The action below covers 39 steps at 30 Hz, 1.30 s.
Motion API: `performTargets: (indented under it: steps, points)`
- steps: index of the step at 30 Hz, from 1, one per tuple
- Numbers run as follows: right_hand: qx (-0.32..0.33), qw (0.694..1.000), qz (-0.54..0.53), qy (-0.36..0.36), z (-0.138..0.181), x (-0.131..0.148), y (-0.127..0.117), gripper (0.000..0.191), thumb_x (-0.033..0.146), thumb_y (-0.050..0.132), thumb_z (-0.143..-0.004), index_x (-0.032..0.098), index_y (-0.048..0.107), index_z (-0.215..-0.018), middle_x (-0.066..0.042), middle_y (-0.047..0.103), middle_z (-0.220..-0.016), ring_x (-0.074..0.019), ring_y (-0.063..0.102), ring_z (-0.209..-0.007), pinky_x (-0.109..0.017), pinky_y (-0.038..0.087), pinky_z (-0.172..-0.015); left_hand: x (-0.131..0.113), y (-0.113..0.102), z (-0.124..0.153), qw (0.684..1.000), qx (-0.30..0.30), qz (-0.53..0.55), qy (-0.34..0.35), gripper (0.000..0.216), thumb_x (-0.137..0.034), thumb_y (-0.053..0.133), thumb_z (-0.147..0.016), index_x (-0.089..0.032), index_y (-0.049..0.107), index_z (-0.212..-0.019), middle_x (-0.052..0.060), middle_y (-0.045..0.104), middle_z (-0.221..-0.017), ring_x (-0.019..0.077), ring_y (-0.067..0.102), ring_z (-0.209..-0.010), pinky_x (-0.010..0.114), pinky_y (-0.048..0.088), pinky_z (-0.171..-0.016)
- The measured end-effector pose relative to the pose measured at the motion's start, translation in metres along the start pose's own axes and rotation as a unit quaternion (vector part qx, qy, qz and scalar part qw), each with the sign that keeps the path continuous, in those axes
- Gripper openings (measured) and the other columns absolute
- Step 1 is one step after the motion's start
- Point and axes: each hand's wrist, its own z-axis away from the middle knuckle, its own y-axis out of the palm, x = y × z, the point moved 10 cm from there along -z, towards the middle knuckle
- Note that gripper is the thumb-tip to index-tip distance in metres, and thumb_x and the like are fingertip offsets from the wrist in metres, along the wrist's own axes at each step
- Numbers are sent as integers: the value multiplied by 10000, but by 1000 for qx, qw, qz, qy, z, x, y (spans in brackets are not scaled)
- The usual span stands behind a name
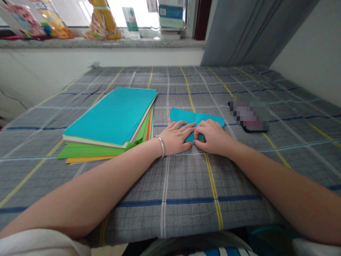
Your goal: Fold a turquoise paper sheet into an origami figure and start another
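Observation:
A folded sheet of blue paper [197, 116] lies on the checked tablecloth, with a crease down its middle and angled corners. My left hand [176, 138], with a silver bangle at the wrist, rests flat on the paper's left part, fingers spread. Curled over the right part is my right hand [213, 137], its thumb and index finger pinched together at the paper's near edge. Both hands hide much of the paper's lower portion, and their fingertips almost meet.
Left of my hands sits a stack of coloured paper [114, 113], blue on top, with green and orange sheets sticking out. A phone-like object [249, 114], blurred out, lies to the right. Snack bags [57, 21] and boxes [171, 16] stand on the windowsill [144, 43].

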Motion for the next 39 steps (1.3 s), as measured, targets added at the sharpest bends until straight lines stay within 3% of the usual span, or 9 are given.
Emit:
performTargets:
  steps: [7,10,13,22,39]
  points:
    - [-10,1000,-6,20,1,-5,3,186,357,640,-737,224,587,-858,-116,604,-1143,-290,504,-1170,-445,340,-1057,0,0,1,1000,4,-7,-12,588,-397,478,-924,-161,390,-1455,88,296,-1598,332,277,-1434,552,225,-1162]
    - [-4,997,5,73,0,-17,8,363,409,649,-704,190,590,-987,-177,446,-1436,-369,324,-1392,-531,188,-1159,0,0,1,1000,20,-9,-22,633,-392,476,-928,-173,329,-1503,69,269,-1610,318,248,-1453,526,205,-1180]
    - [17,993,1,113,0,-24,15,552,442,640,-686,147,553,-1143,-195,261,-1576,-399,140,-1479,-555,90,-1187,-1,-1,2,999,25,-10,-26,658,-395,464,-931,-207,277,-1533,41,259,-1616,304,239,-1460,505,199,-1188]
    - [42,986,-16,158,3,-38,16,557,400,629,-668,175,504,-1162,-177,215,-1604,-386,35,-1501,-570,46,-1191,-1,-1,3,999,22,-19,-32,643,-409,454,-916,-181,335,-1506,32,247,-1619,300,242,-1457,510,210,-1186]
    - [43,976,-25,213,10,-77,13,531,339,639,-651,215,485,-1143,-150,283,-1573,-372,90,-1499,-568,84,-1193,-1,-1,4,999,1,-31,-23,641,-403,462,-918,-182,340,-1508,13,261,-1615,293,261,-1446,490,226,-1184]
